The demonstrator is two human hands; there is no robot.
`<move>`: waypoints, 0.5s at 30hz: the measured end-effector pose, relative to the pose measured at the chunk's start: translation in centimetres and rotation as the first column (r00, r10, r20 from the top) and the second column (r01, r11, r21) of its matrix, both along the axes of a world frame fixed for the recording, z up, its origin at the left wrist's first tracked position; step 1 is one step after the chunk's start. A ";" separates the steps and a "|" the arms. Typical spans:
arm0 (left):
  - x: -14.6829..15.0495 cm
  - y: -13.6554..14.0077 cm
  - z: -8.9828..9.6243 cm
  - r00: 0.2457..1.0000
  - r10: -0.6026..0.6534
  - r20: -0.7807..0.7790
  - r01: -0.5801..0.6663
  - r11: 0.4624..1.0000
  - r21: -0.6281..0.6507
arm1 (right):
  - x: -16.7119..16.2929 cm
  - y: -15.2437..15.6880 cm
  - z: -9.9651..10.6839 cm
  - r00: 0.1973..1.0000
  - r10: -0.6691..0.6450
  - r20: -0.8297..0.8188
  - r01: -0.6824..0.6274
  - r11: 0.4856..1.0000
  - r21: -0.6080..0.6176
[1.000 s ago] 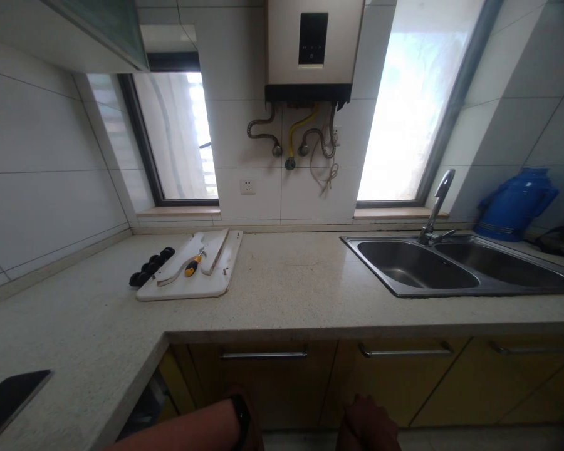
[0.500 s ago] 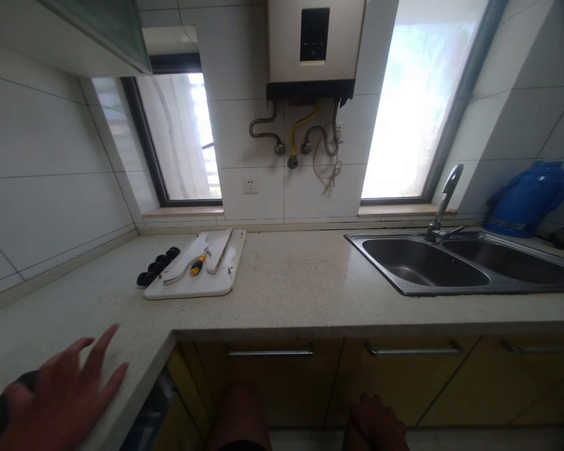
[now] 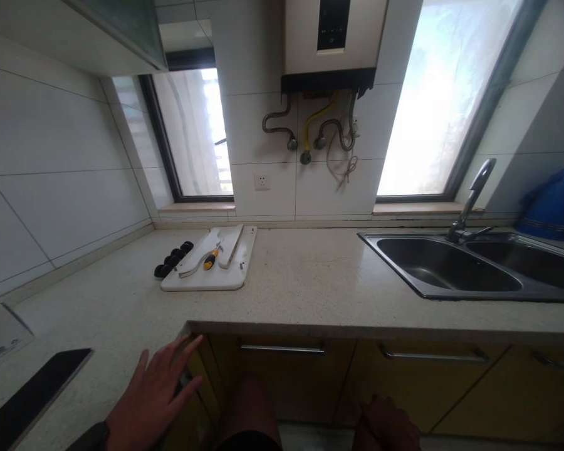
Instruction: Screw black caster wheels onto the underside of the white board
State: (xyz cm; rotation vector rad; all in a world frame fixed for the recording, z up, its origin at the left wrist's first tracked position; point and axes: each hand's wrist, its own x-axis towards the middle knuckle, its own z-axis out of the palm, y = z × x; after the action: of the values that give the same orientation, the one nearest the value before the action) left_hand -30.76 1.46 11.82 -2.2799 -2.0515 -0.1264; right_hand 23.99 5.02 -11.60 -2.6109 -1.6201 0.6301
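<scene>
My left hand hovers over the front edge of the counter at the lower left, fingers spread, nothing in it. Beside it on the counter lies a flat black slab with a pale edge. Low in the dark by the cabinet doors, my right hand is curled near my leg; no object shows in it. Further back, a white board carries a short yellow-and-black-handled tool, a curved white piece and a straight white piece. Several round black parts line its left side.
A metal double sink with a tap is at the right, near a blue thermos-like jug. A white box sits at the left edge. Cabinet handles run below the counter. A water heater hangs above.
My left hand has moved right, from above the counter to its front edge, uncovering the black slab. The view has shifted slightly left. My right hand stays low.
</scene>
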 end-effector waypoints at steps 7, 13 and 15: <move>1.6 0.0 0.7 0.993 -0.075 -0.093 0.054 0.975 -0.215 | 0.5 0.3 -0.5 1.000 0.008 -0.014 -0.008 0.999 -0.037; 1.6 0.0 0.6 0.993 -0.091 -0.073 0.074 0.975 -0.210 | 0.8 0.5 -1.2 1.000 -0.002 -0.001 0.002 0.999 -0.035; 1.6 0.1 1.1 0.995 -0.084 -0.044 0.077 0.985 -0.156 | 0.9 0.5 -1.3 1.000 -0.002 0.003 0.002 1.000 -0.017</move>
State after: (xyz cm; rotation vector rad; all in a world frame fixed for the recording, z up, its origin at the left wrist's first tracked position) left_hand -29.17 1.59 12.92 -2.4293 -2.0110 0.0880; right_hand 24.85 5.49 -12.88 -2.6258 -1.6193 0.6434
